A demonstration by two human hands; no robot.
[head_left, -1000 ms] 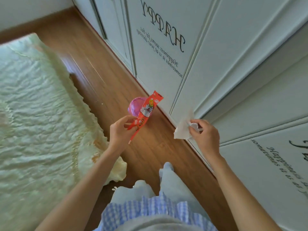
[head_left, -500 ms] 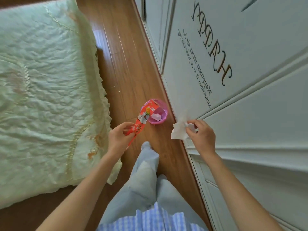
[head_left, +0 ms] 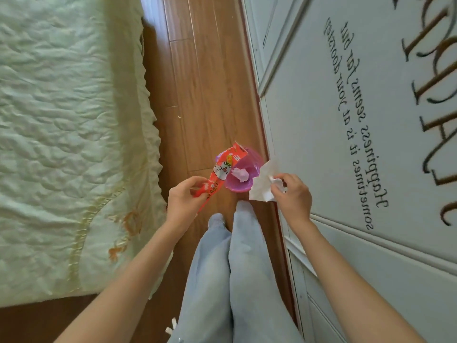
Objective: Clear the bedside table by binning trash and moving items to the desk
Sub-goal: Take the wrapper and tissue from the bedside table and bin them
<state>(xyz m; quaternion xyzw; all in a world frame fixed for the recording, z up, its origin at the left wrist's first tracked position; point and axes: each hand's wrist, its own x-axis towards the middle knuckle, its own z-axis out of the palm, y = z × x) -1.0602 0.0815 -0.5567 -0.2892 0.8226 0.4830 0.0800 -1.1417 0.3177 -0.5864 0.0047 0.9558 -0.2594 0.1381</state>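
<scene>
A small pink bin (head_left: pixel 244 167) stands on the wooden floor against the wardrobe, with a crumpled white tissue inside it. My left hand (head_left: pixel 184 198) pinches the lower end of a long red snack wrapper (head_left: pixel 222 168), whose top end reaches over the bin's left rim. My right hand (head_left: pixel 293 194) grips a crumpled white tissue (head_left: pixel 262 185) just right of the bin, level with its rim. Both hands hover close above the bin. The bedside table and desk are out of view.
A bed with a pale green quilted cover (head_left: pixel 69 134) fills the left side. White wardrobe doors with lettering (head_left: pixel 358 125) run along the right. A narrow strip of wooden floor (head_left: pixel 205 82) lies between them. My legs in light blue trousers (head_left: pixel 237 268) are below.
I have walked closer to the pink bin, which now sits directly under my hands. The wrapper's top now overlaps the bin's rim, and the tissue is beside it.
</scene>
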